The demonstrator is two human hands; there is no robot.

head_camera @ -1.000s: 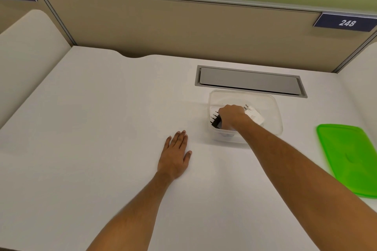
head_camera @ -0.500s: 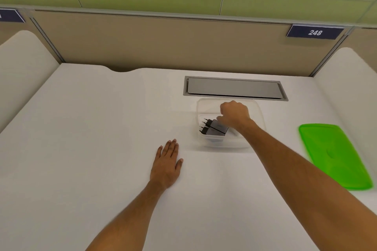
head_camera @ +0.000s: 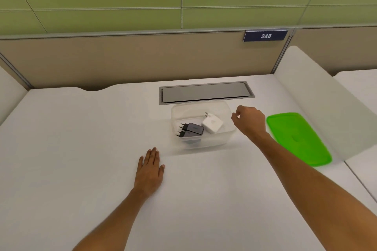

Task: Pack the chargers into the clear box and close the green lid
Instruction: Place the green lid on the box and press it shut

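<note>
The clear box (head_camera: 206,143) stands open on the white desk. Inside it lie a white charger (head_camera: 212,123) on the right and two dark grey chargers (head_camera: 192,130) on the left, their prongs pointing left. The green lid (head_camera: 297,138) lies flat on the desk to the right of the box. My right hand (head_camera: 250,120) hovers between the box's right edge and the lid, fingers loosely curled with nothing in them. My left hand (head_camera: 150,169) rests flat on the desk in front of the box's left corner, fingers spread.
A grey cable hatch (head_camera: 206,92) is set into the desk just behind the box. A beige partition with a "248" sign (head_camera: 265,36) backs the desk. A white curved divider (head_camera: 318,100) rises at the right, close to the lid.
My right hand has let go of the chargers, left the box and moved right towards the lid. The chargers now lie uncovered in the box. The left hand stays flat.
</note>
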